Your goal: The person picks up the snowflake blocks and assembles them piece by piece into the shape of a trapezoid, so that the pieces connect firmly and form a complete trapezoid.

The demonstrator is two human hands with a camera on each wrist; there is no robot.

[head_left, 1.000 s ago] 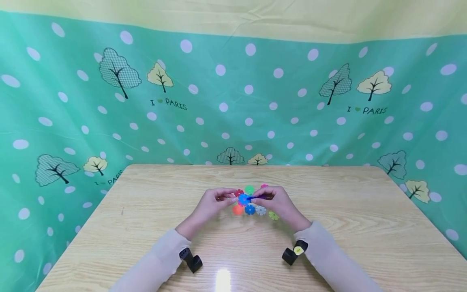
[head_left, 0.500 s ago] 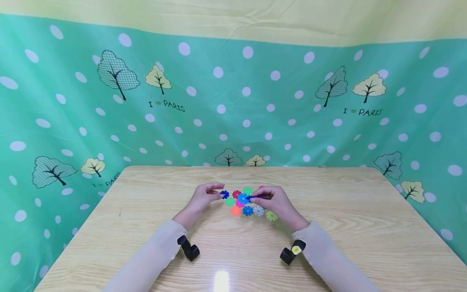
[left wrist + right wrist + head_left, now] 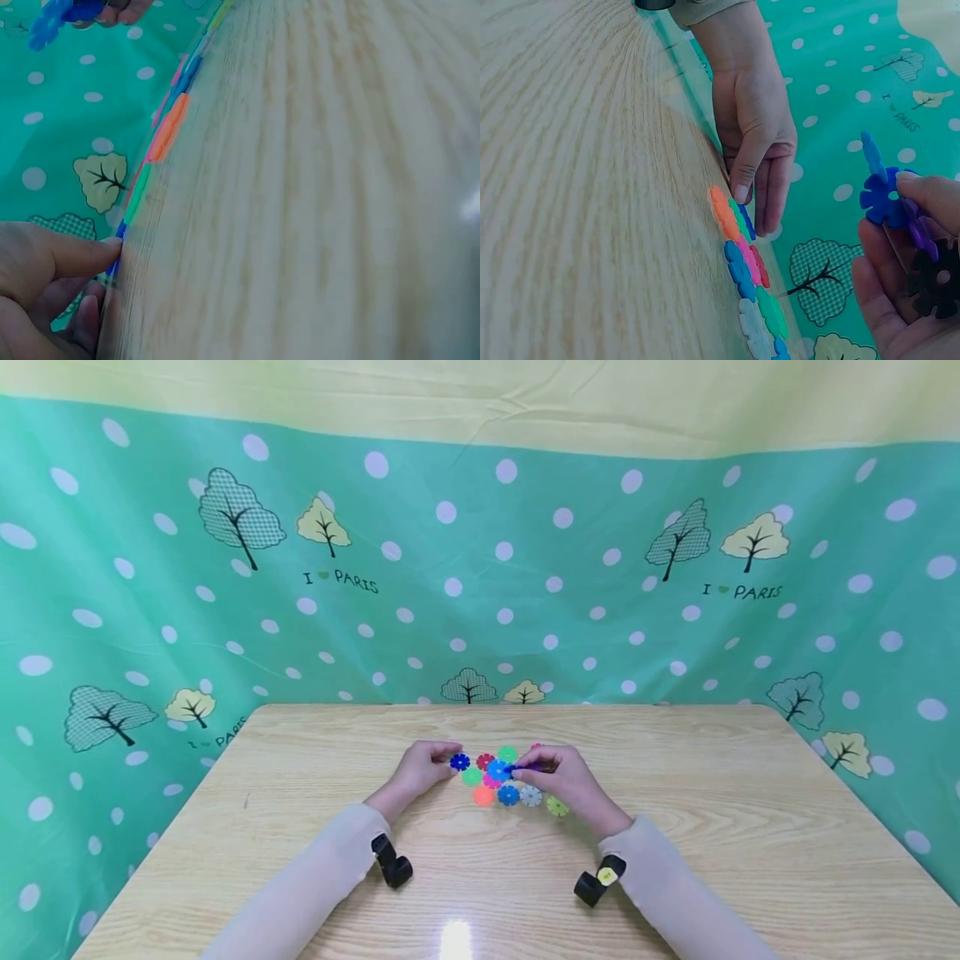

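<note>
My left hand (image 3: 422,768) pinches a dark blue notched snowflake disc (image 3: 460,762) at the left end of a loose group on the table; the thumb lies on its near side in the left wrist view. My right hand (image 3: 907,247) holds a small chain of joined snowflake discs above the group. In the right wrist view the chain shows a light blue disc (image 3: 872,154), a blue disc (image 3: 881,199), a purple disc (image 3: 921,232) and a black disc (image 3: 937,281). The right fingers partly cover the chain in the head view.
Loose discs lie flat between the hands: red (image 3: 486,761), orange (image 3: 483,797), blue (image 3: 508,795), clear (image 3: 531,796), yellow-green (image 3: 557,806), and several pink and green ones. The wooden table (image 3: 315,752) ends at a polka-dot curtain (image 3: 420,560).
My left hand has moved left, away from the light blue disc of the chain, to the dark blue disc on the table. My right hand keeps holding the chain in nearly the same place.
</note>
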